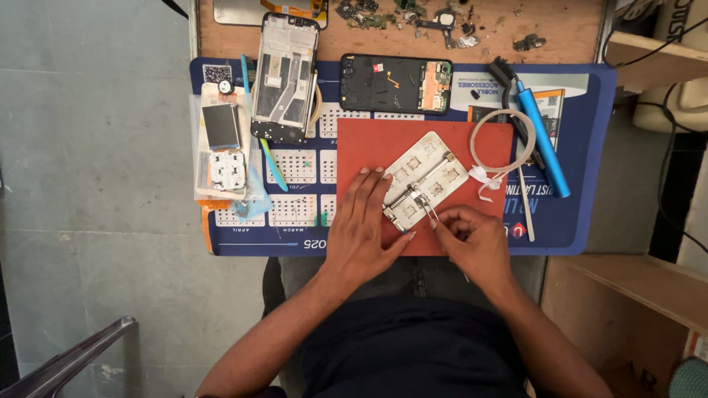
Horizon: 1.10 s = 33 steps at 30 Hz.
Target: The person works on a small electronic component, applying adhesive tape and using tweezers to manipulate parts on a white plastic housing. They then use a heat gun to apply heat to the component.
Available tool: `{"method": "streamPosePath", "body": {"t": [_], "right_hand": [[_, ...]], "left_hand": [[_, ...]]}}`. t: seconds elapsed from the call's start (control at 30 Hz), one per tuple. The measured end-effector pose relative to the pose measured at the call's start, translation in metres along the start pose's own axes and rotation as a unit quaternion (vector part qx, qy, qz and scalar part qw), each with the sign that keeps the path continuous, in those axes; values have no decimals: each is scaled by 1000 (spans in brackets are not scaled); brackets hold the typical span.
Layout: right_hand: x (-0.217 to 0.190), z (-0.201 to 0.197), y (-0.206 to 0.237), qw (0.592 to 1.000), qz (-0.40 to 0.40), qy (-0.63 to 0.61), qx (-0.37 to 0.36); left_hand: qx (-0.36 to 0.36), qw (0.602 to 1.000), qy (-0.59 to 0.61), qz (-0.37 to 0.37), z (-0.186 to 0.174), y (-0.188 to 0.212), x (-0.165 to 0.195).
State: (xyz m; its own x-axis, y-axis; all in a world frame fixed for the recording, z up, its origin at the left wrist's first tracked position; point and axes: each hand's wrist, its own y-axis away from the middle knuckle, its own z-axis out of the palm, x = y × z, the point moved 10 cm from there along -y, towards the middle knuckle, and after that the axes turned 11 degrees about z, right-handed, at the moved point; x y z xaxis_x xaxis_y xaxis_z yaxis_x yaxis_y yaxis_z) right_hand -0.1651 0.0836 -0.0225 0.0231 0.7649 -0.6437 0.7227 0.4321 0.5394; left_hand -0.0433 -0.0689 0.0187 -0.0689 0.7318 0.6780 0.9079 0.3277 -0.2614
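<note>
Left hand flat on red mat, fingers spread, steadying metal jig at its near-left edge — gripping nothing. Right hand pinched shut on tweezers, tips at jig's near edge. Jig lies tilted mid-mat. Opened phone beyond mat, tape ring to jig's right, blue tool farther right.

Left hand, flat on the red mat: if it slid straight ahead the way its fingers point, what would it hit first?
Probably the opened black phone beyond the red mat. The left hand points up the picture, passing left of the metal holder plate; only bare mat lies between.
</note>
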Motion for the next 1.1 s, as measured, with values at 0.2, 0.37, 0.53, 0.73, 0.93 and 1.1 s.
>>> {"method": "streamPosePath", "body": {"t": [0.2, 0.37, 0.53, 0.73, 0.93, 1.1], "right_hand": [[12, 6, 2, 995, 75, -49, -31], [17, 9, 5, 992, 89, -82, -41], [12, 9, 3, 994, 58, -78, -43], [15, 9, 1, 994, 71, -78, -42], [11, 12, 1, 993, 57, -88, -50], [14, 10, 4, 993, 76, -84, -42]], "left_hand": [[5, 1000, 1, 1, 0, 1, 1], [3, 1000, -4, 1, 1, 1, 0], [2, 1000, -4, 2, 2, 2, 0], [-1, 1000, -6, 3, 3, 2, 0], [-3, 1000, -9, 2, 4, 3, 0], [-5, 1000, -10, 0, 4, 3, -1]]}}
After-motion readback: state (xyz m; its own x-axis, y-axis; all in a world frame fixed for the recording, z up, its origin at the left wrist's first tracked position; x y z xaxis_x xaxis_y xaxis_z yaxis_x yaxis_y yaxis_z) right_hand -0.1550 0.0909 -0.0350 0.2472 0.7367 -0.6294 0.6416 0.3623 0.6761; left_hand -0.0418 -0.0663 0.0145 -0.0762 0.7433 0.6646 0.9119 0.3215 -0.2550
